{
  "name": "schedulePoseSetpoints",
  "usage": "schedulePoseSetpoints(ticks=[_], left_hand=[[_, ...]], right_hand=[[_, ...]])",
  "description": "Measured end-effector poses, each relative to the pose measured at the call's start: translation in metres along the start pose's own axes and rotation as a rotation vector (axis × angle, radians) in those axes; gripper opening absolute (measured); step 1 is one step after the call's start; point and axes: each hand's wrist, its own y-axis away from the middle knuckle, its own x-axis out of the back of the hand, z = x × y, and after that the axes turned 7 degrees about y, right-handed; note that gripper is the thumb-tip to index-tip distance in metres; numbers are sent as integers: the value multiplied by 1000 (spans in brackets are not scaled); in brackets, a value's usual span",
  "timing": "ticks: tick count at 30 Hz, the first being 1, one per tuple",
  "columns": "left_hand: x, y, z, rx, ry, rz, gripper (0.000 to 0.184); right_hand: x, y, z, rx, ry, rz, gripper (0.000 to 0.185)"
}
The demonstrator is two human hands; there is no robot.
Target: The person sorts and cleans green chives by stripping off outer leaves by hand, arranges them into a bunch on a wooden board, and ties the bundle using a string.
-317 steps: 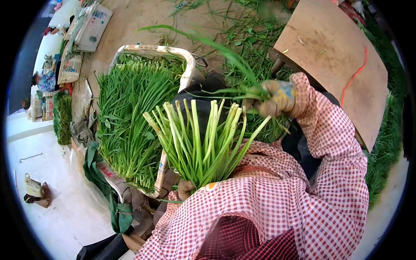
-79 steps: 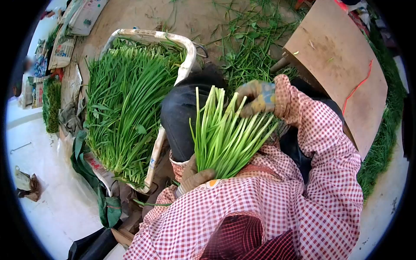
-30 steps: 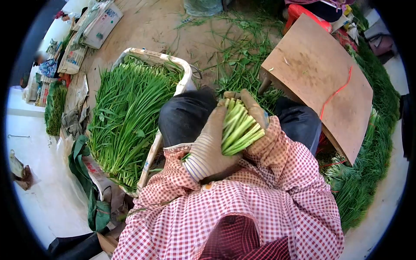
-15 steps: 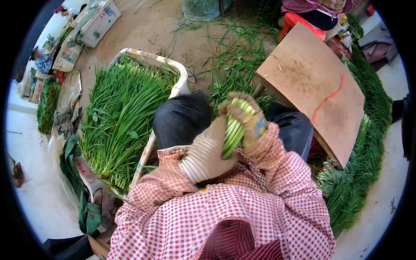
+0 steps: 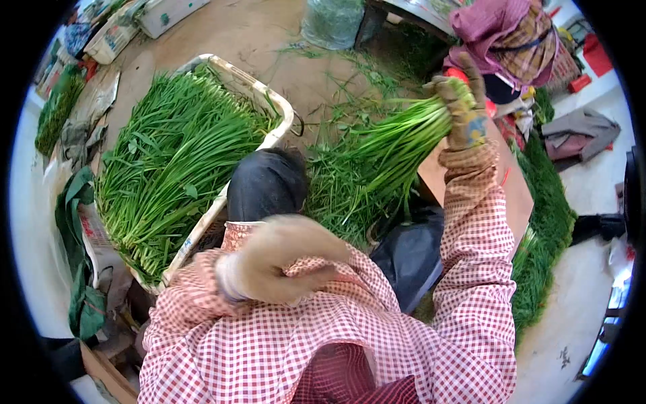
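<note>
My right hand [image 5: 461, 111], in a stained glove, grips a bunch of green stalks [image 5: 404, 138] by its pale cut ends, raised over the near corner of the brown board [image 5: 434, 168]. The leafy ends hang to the left, above loose greens on the ground. My left hand [image 5: 286, 259], in a beige glove and slightly blurred, is in front of my chest with fingers apart and nothing between them. A white-rimmed crate [image 5: 286, 111] full of green stalks [image 5: 175, 161] stands left of my knee.
A person in a purple garment [image 5: 484, 27] is at the upper right, near a red stool. Green stalks [image 5: 545, 249] lie in a long heap right of the board. A wrapped bundle [image 5: 333, 23] stands at the top. Dark green cloth [image 5: 77, 256] lies left of the crate.
My right hand has moved up and right with the bunch, which now hangs leaf ends leftward. My left hand has let go of it and moved left. The view has turned to the right.
</note>
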Motion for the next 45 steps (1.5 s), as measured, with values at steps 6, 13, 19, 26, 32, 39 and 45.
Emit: schedulePoseSetpoints(ticks=[6,13,19,26,32,39,45], left_hand=[[-52,-17,-13,360,355,-296,46],[-64,-36,-38,598,1565,-33,75],[-42,-20,-49,382,1513,484,112],[-26,-6,-82,285,1540,399,101],[-18,-38,-94,239,1700,488,60],[14,-67,-113,-10,1404,461,54],[1,-76,-105,82,1113,579,46]], right_hand=[[3,-24,-47,148,41,-158,29],[-51,26,-94,571,365,-433,23],[-128,135,-69,878,443,-1046,28],[-138,163,-31,937,283,-1087,32],[-126,152,-28,887,336,-944,30],[-52,194,-36,458,267,-869,22],[-4,165,-49,-464,409,-236,55]])
